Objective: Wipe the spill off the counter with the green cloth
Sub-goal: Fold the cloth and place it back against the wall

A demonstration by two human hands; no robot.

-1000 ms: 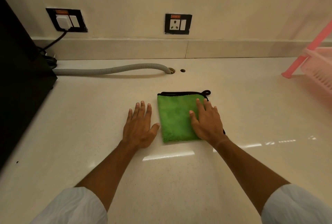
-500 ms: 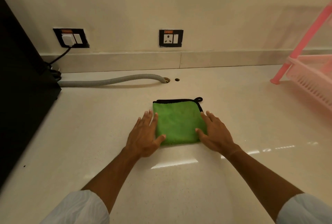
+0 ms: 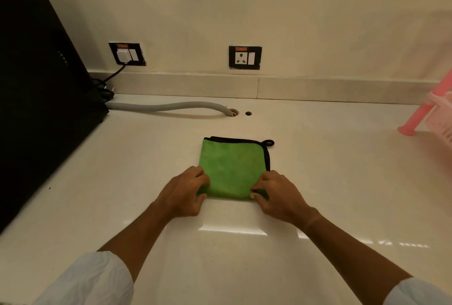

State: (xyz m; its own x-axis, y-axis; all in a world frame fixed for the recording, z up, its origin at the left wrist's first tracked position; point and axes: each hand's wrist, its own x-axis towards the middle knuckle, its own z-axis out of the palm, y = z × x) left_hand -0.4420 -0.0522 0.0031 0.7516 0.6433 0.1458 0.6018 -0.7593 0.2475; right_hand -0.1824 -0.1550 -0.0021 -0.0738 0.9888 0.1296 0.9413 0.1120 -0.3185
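Note:
A folded green cloth (image 3: pixel 233 166) with black trim and a small hanging loop lies flat in the middle of the cream counter (image 3: pixel 330 170). My left hand (image 3: pixel 184 194) pinches the cloth's near left corner, fingers curled over the edge. My right hand (image 3: pixel 278 194) pinches the near right corner the same way. Both near corners are hidden under my fingers. I cannot make out any spill on the counter; only light reflections show near the front.
A black appliance (image 3: pixel 41 99) fills the left side. A grey corrugated hose (image 3: pixel 171 106) runs from it into a hole in the counter. Two wall sockets (image 3: pixel 245 57) sit above the backsplash. A pink plastic rack (image 3: pixel 430 114) stands at the right edge.
My hands slid from flat on and beside the cloth down to its near corners, and the fingers curled to grip them. The camera tilted up.

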